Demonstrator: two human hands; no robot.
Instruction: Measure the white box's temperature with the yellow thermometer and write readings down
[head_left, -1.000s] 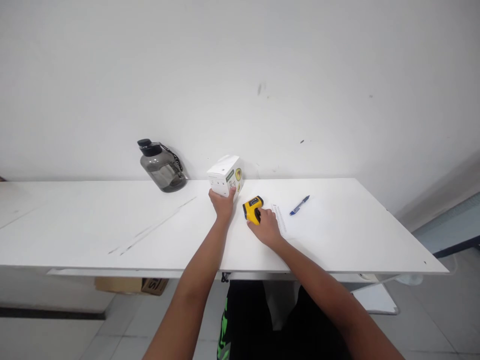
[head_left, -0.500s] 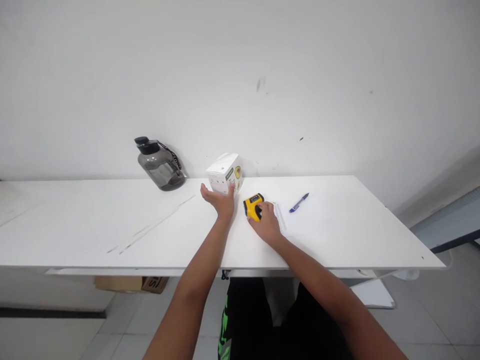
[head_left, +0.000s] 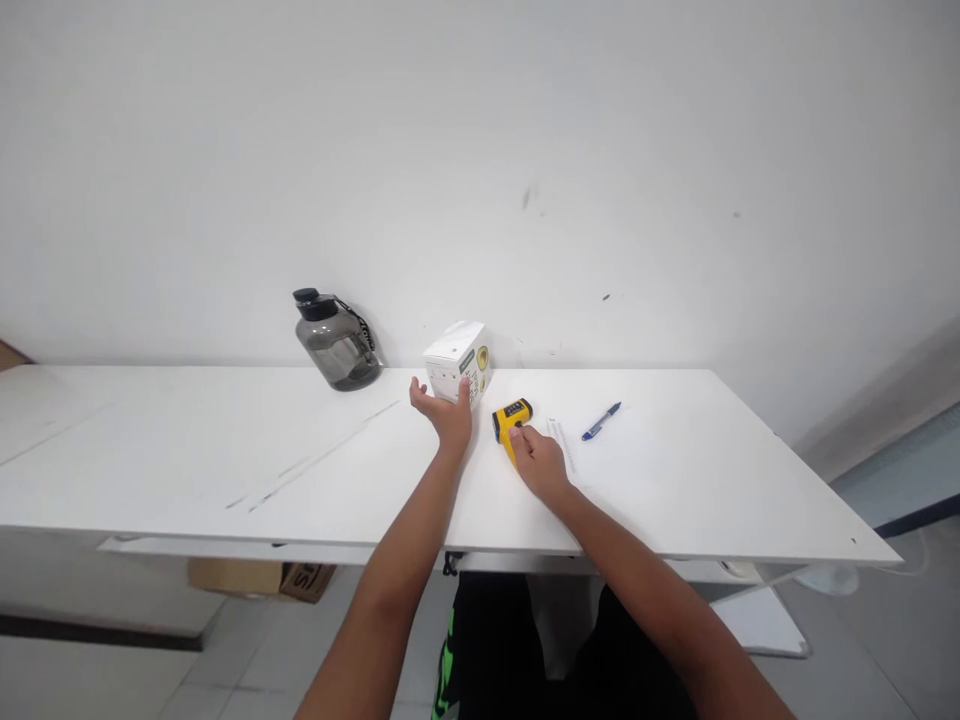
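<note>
My left hand (head_left: 448, 417) is around the lower near part of a white box (head_left: 454, 365) printed with avocado pictures. Its thumb presses the printed face, and the fingers reach along the left side; the box's underside is hidden. To the right, a yellow and black infrared thermometer (head_left: 510, 420), shaped like a gun, lies with its button panel facing up. My right hand (head_left: 541, 462) is closed around its handle, fingers curled. Just beyond that hand are a sheet of printed paper (head_left: 592, 455) and a blue pen (head_left: 601, 421).
A grey translucent bottle (head_left: 337, 345) with a black cap and strap stands at the back left, near the wall. The white table (head_left: 315, 500) has its front edge before my legs. Beneath it, a cardboard box (head_left: 240, 577) sits on the left.
My right hand has shifted down from the thermometer's body toward its handle, with the fingers more curled. My left hand stays at the box. The whole view has shifted slightly.
</note>
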